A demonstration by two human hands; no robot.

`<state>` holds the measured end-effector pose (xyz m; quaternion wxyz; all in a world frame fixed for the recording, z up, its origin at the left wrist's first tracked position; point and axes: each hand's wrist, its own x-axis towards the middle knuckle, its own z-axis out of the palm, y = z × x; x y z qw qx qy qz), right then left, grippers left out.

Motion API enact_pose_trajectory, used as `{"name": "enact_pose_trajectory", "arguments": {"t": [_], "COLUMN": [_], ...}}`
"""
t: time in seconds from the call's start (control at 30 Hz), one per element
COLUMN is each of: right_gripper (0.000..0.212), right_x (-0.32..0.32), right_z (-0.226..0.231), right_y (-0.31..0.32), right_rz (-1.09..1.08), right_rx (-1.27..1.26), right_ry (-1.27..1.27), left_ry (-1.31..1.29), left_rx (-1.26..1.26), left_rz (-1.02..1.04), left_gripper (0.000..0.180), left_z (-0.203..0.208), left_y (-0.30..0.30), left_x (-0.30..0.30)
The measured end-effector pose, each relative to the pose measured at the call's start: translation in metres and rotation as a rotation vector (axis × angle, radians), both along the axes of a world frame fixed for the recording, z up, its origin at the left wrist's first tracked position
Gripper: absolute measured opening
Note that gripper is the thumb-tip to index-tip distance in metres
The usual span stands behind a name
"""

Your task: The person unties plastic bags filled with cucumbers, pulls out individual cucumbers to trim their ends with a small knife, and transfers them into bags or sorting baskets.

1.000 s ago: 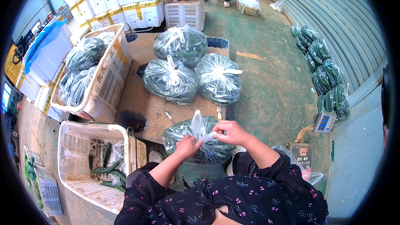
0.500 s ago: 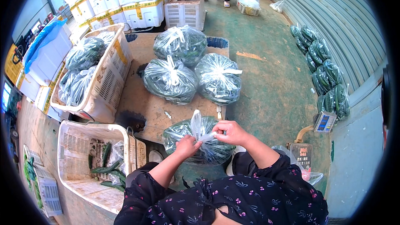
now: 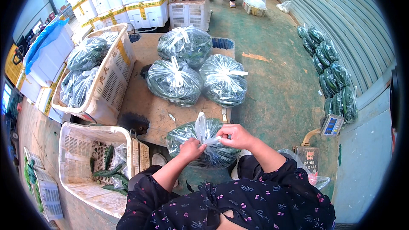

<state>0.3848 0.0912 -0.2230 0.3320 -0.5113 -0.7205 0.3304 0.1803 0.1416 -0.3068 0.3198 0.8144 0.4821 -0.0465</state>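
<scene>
Head view: nothing has shifted since a second ago, tying continues.
Left hand (image 3: 190, 149): you pinch the clear bag (image 3: 204, 147) neck.
Right hand (image 3: 239, 136): you grip the neck's twisted end.
Tied bags (image 3: 174, 81): beyond the clear bag.

Wooden table (image 3: 140, 102) bears four tied clear bags (image 3: 174, 81) of greens

light: daylight is flooding in evenly, bright | shadows: soft ones are lying under the tied bags (image 3: 194, 70) on the surface (image 3: 147, 106) | glare: plastic is glinting white | distortion: straight edges are bending toward a black rim | focus: staying sharp centrally
</scene>
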Motion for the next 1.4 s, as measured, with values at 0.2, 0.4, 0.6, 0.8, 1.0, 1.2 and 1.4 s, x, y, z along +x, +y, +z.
{"name": "enact_pose_trajectory", "arguments": {"t": [0.2,0.4,0.6,0.8,1.0,1.2,1.4], "right_gripper": [0.009,0.009,0.010,0.010,0.010,0.010,0.012], "right_x": [0.000,0.000,0.000,0.001,0.000,0.000,0.000], "right_z": [-0.001,-0.002,-0.001,-0.002,-0.003,-0.002,-0.003], "right_y": [0.000,0.000,0.000,0.001,0.000,0.000,0.000], "right_rz": [0.010,0.022,0.017,0.019,0.016,0.025,0.014], "right_rx": [0.011,0.010,-0.012,-0.030,-0.040,-0.032,-0.019], "right_ry": [-0.009,-0.016,-0.001,0.008,0.021,0.014,0.008], "left_ry": [-0.002,0.003,-0.005,0.027,0.033,0.021,0.008], "left_rx": [-0.002,0.006,0.026,-0.017,-0.018,0.000,0.012], "left_rz": [-0.011,-0.027,-0.032,-0.026,-0.023,-0.020,-0.020], "left_gripper": [0.043,0.043,0.042,0.043,0.044,0.044,0.042], "left_z": [-0.001,0.001,0.000,0.004,0.001,0.001,-0.006], "left_y": [-0.001,-0.002,-0.003,0.000,-0.001,-0.001,-0.003], "left_x": [-0.001,-0.001,-0.001,0.000,-0.001,0.000,-0.003]}}
